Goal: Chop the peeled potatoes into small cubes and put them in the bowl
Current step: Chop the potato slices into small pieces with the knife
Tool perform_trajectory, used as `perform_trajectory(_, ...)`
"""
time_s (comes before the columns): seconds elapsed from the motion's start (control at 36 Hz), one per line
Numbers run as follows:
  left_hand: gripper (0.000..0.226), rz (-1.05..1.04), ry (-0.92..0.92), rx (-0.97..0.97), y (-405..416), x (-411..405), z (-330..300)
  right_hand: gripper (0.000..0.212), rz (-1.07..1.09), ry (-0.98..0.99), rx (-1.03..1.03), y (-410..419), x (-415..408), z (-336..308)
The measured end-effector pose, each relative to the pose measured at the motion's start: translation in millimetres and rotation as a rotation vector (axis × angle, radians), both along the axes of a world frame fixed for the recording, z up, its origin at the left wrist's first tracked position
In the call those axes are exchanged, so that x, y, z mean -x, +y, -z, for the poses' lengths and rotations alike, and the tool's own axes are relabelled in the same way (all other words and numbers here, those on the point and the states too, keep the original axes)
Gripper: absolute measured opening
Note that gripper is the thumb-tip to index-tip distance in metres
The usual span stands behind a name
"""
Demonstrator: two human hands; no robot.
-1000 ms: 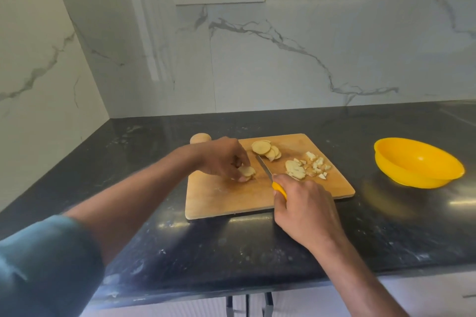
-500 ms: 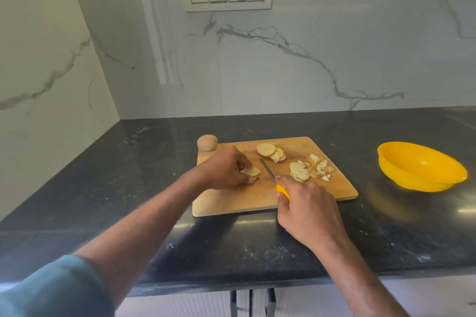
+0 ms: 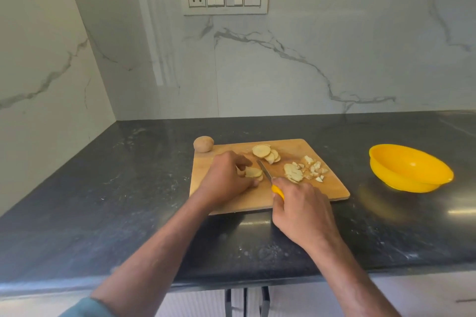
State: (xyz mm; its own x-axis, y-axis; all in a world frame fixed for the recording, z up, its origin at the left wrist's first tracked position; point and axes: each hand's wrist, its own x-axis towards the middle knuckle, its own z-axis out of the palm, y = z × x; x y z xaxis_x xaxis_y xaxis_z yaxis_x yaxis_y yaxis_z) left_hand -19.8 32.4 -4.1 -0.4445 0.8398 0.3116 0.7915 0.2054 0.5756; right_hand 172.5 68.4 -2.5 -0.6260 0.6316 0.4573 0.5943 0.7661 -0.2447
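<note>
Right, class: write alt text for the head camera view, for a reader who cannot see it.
A left hand holds potato slices on a wooden cutting board while the right hand grips a yellow-handled knife. A yellow bowl sits to the right.

1. The left hand point(image 3: 226, 180) holds a small stack of pale potato slices point(image 3: 253, 172) on the rectangular wooden cutting board point(image 3: 332, 185).
2. The right hand point(image 3: 304, 213) grips a yellow-handled knife point(image 3: 268, 177), blade just beside the stack.
3. Small potato cubes point(image 3: 313, 168) lie near the board's right side.
4. A round yellow plastic bowl point(image 3: 409, 168) sits on the dark stone counter point(image 3: 103, 201).
</note>
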Motion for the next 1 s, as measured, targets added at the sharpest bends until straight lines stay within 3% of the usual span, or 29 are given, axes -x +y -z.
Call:
perform_trajectory(0.11,0.034,0.06,0.064,-0.09,2.0,-8.0,2.8,0.035,0.014,-0.012,-0.002,1.7,3.1,0.9)
perform_trajectory(0.22,0.024,-0.003,0.247,0.021,10.9,-18.6,-6.3,0.036,0.016,-0.005,-0.001,2.7,3.2,1.7)
perform_trajectory(0.58,0.011,0.088,0.164,-0.082,-1.8,-15.6,7.1,0.035,0.002,-0.004,0.003,4.7,2.5,3.0)
perform_trajectory(0.81,0.01,0.119,0.314,-0.104,-5.7,-19.9,8.7,0.034,0.007,-0.009,-0.002,3.4,2.4,2.4)
perform_trajectory(1.0,0.015,0.076,0.139,-0.069,-2.5,-16.2,4.4,0.034,0.005,-0.005,0.005,3.1,2.6,2.4)
